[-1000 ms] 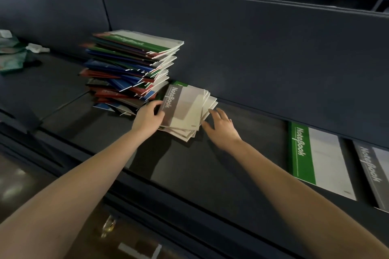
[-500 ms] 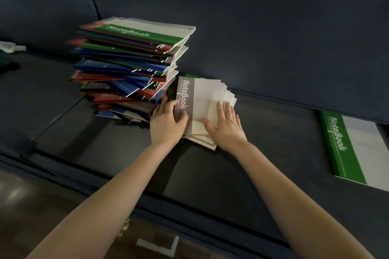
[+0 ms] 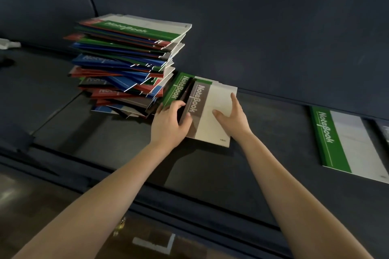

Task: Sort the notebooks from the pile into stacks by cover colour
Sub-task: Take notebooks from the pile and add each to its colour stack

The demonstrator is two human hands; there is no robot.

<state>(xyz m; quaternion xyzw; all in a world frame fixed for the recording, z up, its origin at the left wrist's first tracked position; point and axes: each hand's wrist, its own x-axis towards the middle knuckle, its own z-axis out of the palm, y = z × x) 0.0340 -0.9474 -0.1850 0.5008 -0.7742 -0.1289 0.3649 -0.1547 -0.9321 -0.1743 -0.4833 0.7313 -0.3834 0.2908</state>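
Left hand (image 3: pixel 170 124) grips the spine of the grey notebook (image 3: pixel 210 101); right hand (image 3: pixel 231 119) lies flat on its cover.

One tall pile (image 3: pixel 126 65) of notebooks stands at the left, its red, blue, green and grey covers too many and too overlapped for an exact count. Beside it lies one small stack (image 3: pixel 212 128) showing two covers, one grey-banded notebook (image 3: pixel 219 101) on top and one green-banded notebook (image 3: pixel 175 88) edging out beneath, any further layers being uncountable; to the right lie one single green notebook (image 3: pixel 345 143) and one more notebook (image 3: pixel 384 132) cut off by the frame edge. Two hands appear, one left hand (image 3: pixel 170 126) and one right hand (image 3: pixel 233 120).
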